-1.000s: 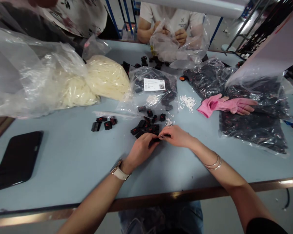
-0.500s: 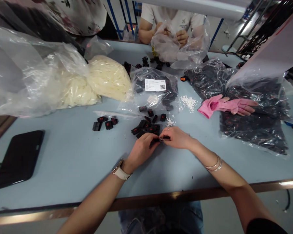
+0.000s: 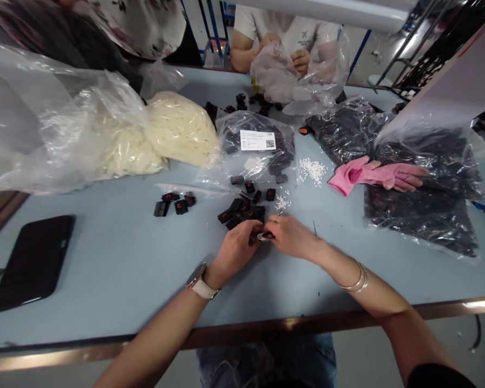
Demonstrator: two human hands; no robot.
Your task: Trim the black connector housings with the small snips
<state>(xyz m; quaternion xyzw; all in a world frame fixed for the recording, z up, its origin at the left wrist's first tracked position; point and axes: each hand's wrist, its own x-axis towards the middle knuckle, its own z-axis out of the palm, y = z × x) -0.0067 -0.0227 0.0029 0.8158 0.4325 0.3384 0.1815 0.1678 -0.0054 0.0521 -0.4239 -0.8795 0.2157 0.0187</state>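
Close together over the table, my two hands meet just in front of a pile of black plastic connector housings (image 3: 236, 205), some with red inserts. My left hand (image 3: 237, 245) has its fingers closed on a small black connector housing, mostly covered by the fingertips. A pale, shiny bit (image 3: 265, 236) shows between the hands; its kind is unclear. The fingers of my right hand (image 3: 291, 235) are pinched at that spot, and what they grip is largely hidden. Small white pins (image 3: 283, 202) lie scattered just beyond my right hand.
More housings (image 3: 180, 207) sit to the left. Behind the pile is a labelled clear bag (image 3: 254, 143); bags of cream-coloured parts (image 3: 180, 126) stand left of it. Pink gloves (image 3: 378, 175) rest on dark-filled bags (image 3: 420, 210). A black tablet-like slab (image 3: 34, 261) lies left. A co-worker (image 3: 285, 48) sits opposite.
My right hand has shifted slightly down and turned, and the pale, shiny bit between the hands shows more. My left hand has barely moved.
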